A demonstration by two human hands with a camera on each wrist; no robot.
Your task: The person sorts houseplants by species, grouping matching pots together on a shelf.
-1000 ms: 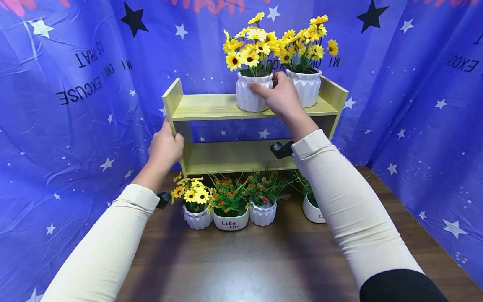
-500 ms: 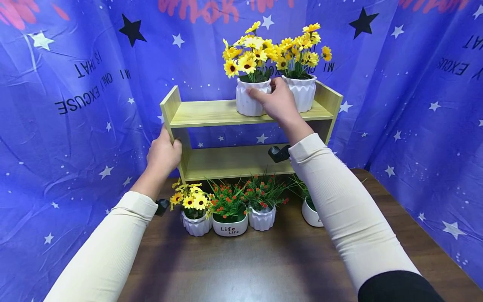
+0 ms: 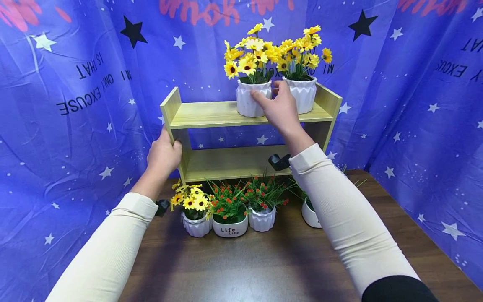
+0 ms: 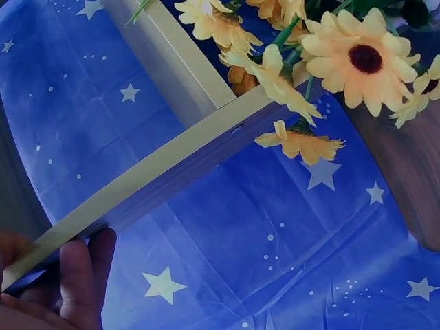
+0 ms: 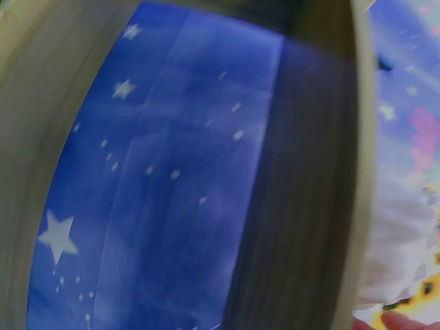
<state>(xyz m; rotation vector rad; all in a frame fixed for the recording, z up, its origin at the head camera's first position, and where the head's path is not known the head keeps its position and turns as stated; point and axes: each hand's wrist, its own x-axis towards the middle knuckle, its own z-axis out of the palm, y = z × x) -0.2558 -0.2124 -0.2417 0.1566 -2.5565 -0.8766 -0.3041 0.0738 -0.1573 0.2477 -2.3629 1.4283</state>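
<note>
My left hand (image 3: pixel 164 153) grips the left side panel of a light wooden two-tier shelf (image 3: pixel 211 119), thumb inside and fingers outside; the left wrist view shows fingers (image 4: pixel 77 275) curled at the panel's edge. On the top board stands a white fluted flowerpot (image 3: pixel 249 100) of yellow daisies. My right hand (image 3: pixel 281 109) holds it at its right side, thumb across the front wall and fingertips at the right edge. Just right of that hand, a matching daisy pot (image 3: pixel 305 94) stands by the right end panel. The right wrist view catches a white pot (image 5: pixel 395 247) and fingertips low at right.
Along the shelf's foot on the brown table (image 3: pixel 241 268) stand a daisy pot (image 3: pixel 197 226), a white "Life" planter (image 3: pixel 230 228) with red-flowered greenery and a fluted pot (image 3: pixel 262 220). Another planter (image 3: pixel 310 216) is partly behind the right sleeve. A blue star-printed curtain (image 3: pixel 94 138) surrounds everything.
The whole scene shifted down in the head view. Against the daisy pot, the right hand has slid slightly right and down, its thumb covering less of the front. The left hand keeps its hold.
</note>
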